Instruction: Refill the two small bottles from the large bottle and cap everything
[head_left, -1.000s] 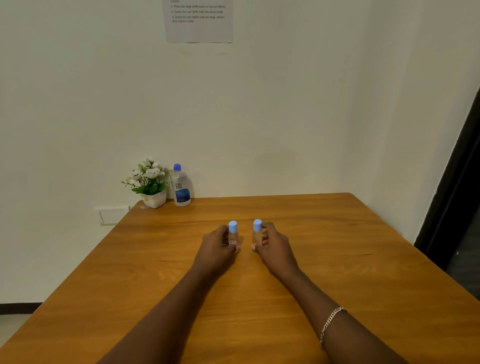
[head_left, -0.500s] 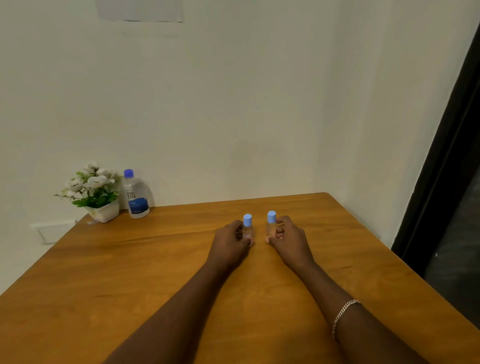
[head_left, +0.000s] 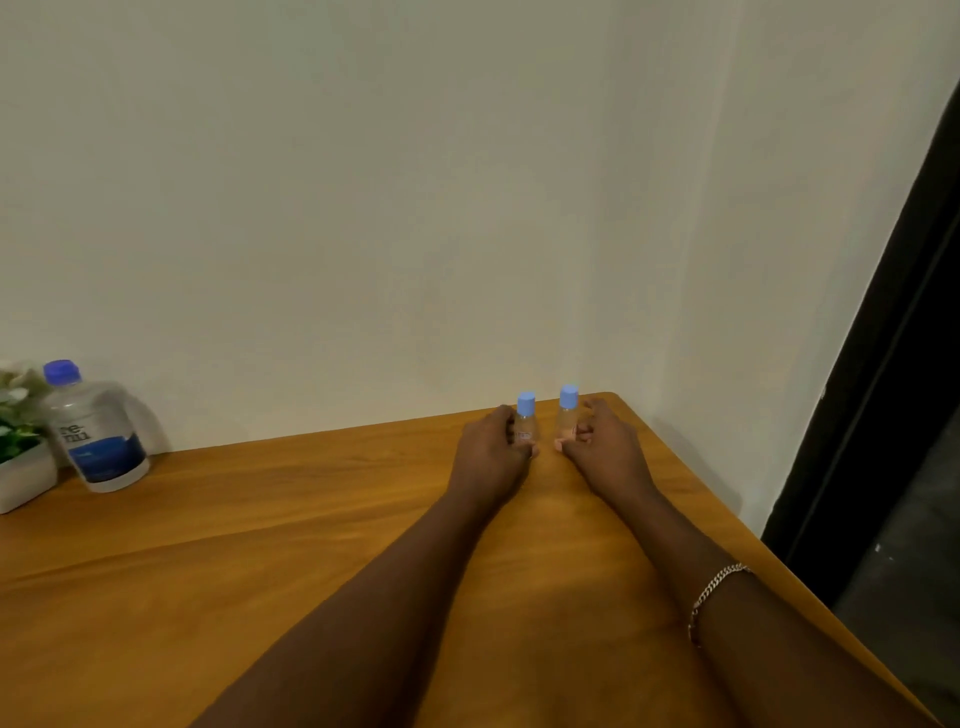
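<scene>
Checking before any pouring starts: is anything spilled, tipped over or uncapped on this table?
Nothing stands out. Both small bottles, left and right, stand upright and capped, one in each hand. The large bottle stands capped by the wall. No liquid shows on the table.

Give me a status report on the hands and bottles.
Left hand shut on left small bottle, right hand on right small bottle. Both capped, upright on table. Large bottle capped, far left. Nothing between.
</scene>
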